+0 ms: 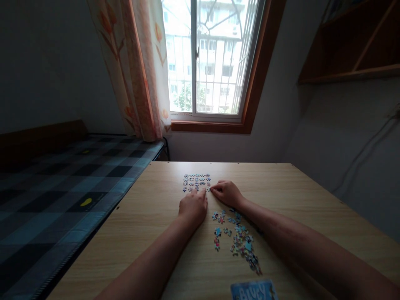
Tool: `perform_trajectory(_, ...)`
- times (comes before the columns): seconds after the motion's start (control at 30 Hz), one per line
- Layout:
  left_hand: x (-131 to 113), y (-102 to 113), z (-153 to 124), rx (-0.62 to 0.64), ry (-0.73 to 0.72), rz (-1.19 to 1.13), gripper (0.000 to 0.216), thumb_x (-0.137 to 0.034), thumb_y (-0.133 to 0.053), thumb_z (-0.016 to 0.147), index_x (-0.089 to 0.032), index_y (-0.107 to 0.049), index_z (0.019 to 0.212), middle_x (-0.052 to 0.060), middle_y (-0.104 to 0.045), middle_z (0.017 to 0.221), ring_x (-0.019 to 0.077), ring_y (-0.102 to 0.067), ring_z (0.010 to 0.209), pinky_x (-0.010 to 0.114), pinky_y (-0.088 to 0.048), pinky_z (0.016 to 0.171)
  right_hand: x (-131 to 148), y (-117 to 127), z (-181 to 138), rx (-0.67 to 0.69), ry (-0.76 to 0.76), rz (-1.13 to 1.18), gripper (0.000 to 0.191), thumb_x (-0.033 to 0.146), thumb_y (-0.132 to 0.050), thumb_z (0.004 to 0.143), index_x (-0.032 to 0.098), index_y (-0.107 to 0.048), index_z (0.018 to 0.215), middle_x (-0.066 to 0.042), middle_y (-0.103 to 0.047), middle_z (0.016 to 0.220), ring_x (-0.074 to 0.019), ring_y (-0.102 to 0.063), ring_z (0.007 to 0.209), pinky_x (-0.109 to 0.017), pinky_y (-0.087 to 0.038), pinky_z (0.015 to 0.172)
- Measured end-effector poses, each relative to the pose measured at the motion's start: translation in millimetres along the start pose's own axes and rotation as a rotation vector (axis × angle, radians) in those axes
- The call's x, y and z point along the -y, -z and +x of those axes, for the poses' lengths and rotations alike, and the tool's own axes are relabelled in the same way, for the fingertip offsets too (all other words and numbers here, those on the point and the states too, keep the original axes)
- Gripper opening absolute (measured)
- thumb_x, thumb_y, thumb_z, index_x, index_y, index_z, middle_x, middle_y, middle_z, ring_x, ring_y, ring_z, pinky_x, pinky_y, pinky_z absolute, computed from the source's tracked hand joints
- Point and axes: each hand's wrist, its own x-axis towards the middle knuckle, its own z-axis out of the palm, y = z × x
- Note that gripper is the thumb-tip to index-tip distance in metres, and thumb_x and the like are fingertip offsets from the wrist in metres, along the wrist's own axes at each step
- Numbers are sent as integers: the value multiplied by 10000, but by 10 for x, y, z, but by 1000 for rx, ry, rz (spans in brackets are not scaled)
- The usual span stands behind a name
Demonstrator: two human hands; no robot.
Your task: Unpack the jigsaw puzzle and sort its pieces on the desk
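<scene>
A small patch of joined jigsaw pieces (196, 182) lies on the wooden table (281, 187) ahead of me. My left hand (193, 206) rests at the patch's near edge, its fingers curled and their tips touching the pieces. My right hand (227, 193) is at the patch's lower right corner, its fingers pinched together on something I cannot make out. Several loose jigsaw pieces (239, 241) lie scattered on the table between my forearms.
A blue card or box with the word BLUEY (253, 291) lies at the table's near edge. A bed with a checked cover (62, 191) stands against the table's left side. A window (212, 58) and a curtain (140, 71) are behind. A wooden shelf (353, 46) hangs at upper right.
</scene>
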Motion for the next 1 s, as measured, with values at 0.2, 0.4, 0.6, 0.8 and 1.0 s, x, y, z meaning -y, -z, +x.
perform_trajectory(0.2,-11,61,-14,22,8,18,465,-375,-366,977,-250,-503,1403,150,-590,1247,260,-657,971,348,-515,764,4,14,-9,-19,-7,18,195,243,-618,881,245,-802,946,-29,-716,768,-146,-630,671,-252,-457,657)
perform_trajectory(0.4,55,85,-23,18,74,49,524,-386,-396,959,-146,-480,1417,184,-593,1253,275,-665,974,351,-525,764,-20,0,-13,-30,-3,37,197,262,-614,880,240,-804,927,-31,-712,757,-149,-623,666,-257,-460,652)
perform_trajectory(0.6,87,56,-17,22,71,54,476,-397,-364,968,-166,-548,1341,178,-585,1259,271,-660,978,360,-523,772,-27,-24,-34,-61,68,-30,222,317,-605,901,279,-788,1021,-57,-715,935,-191,-633,845,-320,-498,797)
perform_trajectory(0.8,42,92,-25,34,48,52,474,-386,-367,968,-148,-559,1330,172,-602,1240,277,-659,992,363,-525,775,-41,-29,3,34,151,-86,305,375,-537,956,350,-708,1207,-55,-462,1510,-314,-318,1430,-574,-250,1147)
perform_trajectory(1.0,39,118,-38,54,41,30,460,-382,-365,974,-165,-552,1334,172,-594,1238,266,-651,1000,352,-519,777,-86,-59,32,156,127,-90,332,444,-466,989,378,-691,1224,-12,-299,1606,-337,-163,1499,-647,-132,1162)
